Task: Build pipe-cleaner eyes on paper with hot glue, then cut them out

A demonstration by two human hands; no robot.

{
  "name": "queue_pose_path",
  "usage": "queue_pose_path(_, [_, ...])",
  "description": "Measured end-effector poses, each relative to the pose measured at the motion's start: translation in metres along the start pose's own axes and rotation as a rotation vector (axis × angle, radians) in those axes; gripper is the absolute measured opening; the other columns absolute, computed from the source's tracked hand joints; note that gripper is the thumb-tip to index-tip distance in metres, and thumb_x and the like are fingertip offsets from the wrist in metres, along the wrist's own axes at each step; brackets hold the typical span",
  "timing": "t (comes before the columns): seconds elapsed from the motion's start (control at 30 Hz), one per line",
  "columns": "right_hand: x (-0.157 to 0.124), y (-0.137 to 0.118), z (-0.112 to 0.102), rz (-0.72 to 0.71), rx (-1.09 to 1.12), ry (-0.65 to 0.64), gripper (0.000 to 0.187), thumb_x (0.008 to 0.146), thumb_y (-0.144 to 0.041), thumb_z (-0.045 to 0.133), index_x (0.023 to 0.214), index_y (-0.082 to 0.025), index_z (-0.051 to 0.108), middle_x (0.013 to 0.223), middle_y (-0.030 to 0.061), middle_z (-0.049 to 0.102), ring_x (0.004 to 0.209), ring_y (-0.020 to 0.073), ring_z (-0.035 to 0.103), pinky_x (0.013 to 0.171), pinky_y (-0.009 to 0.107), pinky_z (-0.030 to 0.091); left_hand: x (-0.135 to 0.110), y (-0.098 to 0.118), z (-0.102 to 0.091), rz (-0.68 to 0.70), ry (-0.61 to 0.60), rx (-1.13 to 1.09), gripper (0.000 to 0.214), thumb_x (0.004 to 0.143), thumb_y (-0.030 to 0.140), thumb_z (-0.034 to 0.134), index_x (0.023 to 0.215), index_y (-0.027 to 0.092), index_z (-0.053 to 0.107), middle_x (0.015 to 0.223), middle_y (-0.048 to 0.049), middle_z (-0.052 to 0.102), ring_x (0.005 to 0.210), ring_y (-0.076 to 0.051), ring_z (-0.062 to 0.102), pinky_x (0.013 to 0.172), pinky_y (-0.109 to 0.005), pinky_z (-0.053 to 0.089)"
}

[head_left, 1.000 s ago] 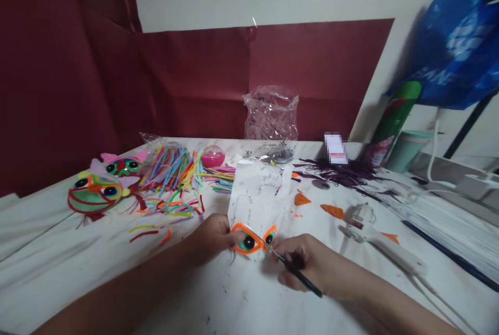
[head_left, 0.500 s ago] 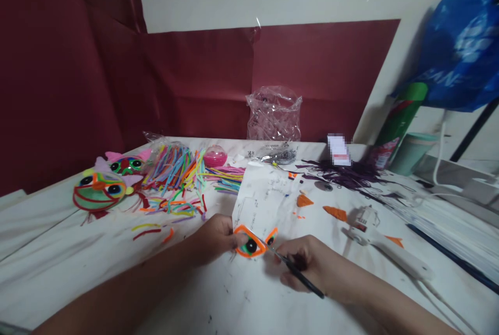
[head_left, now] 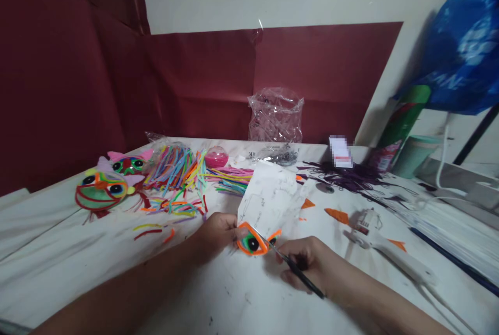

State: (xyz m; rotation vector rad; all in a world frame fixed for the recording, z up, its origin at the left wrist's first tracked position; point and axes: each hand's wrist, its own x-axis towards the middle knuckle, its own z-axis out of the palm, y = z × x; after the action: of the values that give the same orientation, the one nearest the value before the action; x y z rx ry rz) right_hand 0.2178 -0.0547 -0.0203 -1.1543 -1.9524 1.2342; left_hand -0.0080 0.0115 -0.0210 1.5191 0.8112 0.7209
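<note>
My left hand (head_left: 220,228) pinches the left edge of a white paper sheet (head_left: 268,197) with handwriting on it. At the sheet's lower end is a pair of craft eyes (head_left: 253,244), outlined in orange pipe cleaner with green and black centres. My right hand (head_left: 307,262) is closed on black-handled scissors (head_left: 298,271). Their thin blades reach the paper between the two eyes; how far apart they are is too small to tell. Right of the sheet lie orange pieces (head_left: 336,216).
Two colourful eyed craft faces (head_left: 99,194) lie at left. Pipe cleaners (head_left: 171,168), a pink ball (head_left: 217,157) and a clear bag (head_left: 276,116) stand behind. At right are a white glue gun (head_left: 401,259) with its cord, purple strands (head_left: 346,176) and a green cup (head_left: 417,155).
The paper's upper part has swung right, covering more of the orange pieces. The eyes have shifted slightly right with my left hand. My right hand stays nearly in place with the scissors.
</note>
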Motion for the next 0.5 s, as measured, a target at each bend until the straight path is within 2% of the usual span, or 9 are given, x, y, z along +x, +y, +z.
queue_pose_path(0.13, [0.0005,0.0004,0.0041,0.008,0.013,-0.021,0.006,0.066,-0.010,0.053,0.065,-0.016,0.052,0.059,-0.0067,0.038,0.054,0.0063,0.029,0.046,0.020,0.022,0.0002,-0.0011,0.0009,-0.003,-0.054,0.020,0.050,0.059,0.058,0.073,0.071,0.009,0.068,0.058,-0.0008,0.060,0.054,-0.011,0.047,0.053,-0.022,0.034])
queue_pose_path(0.3, [-0.0005,-0.0042,0.0055,0.008,0.023,-0.012,0.010,0.063,-0.007,0.051,0.061,-0.016,0.049,0.059,-0.0066,0.035,0.054,0.0064,0.028,0.046,0.021,0.021,0.0020,-0.0038,0.0008,-0.002,-0.056,0.005,0.050,0.057,0.058,0.074,0.068,0.010,0.067,0.056,-0.0001,0.058,0.051,-0.010,0.046,0.051,-0.021,0.032])
queue_pose_path(0.5, [-0.0012,-0.0016,0.0043,0.012,0.019,-0.048,0.005,0.066,-0.010,0.054,0.067,-0.015,0.055,0.057,-0.0071,0.034,0.052,0.0064,0.028,0.045,0.021,0.021,-0.0007,-0.0021,0.0002,-0.017,-0.110,0.016,0.051,0.059,0.057,0.073,0.074,0.009,0.069,0.061,-0.0019,0.061,0.056,-0.012,0.050,0.055,-0.022,0.035])
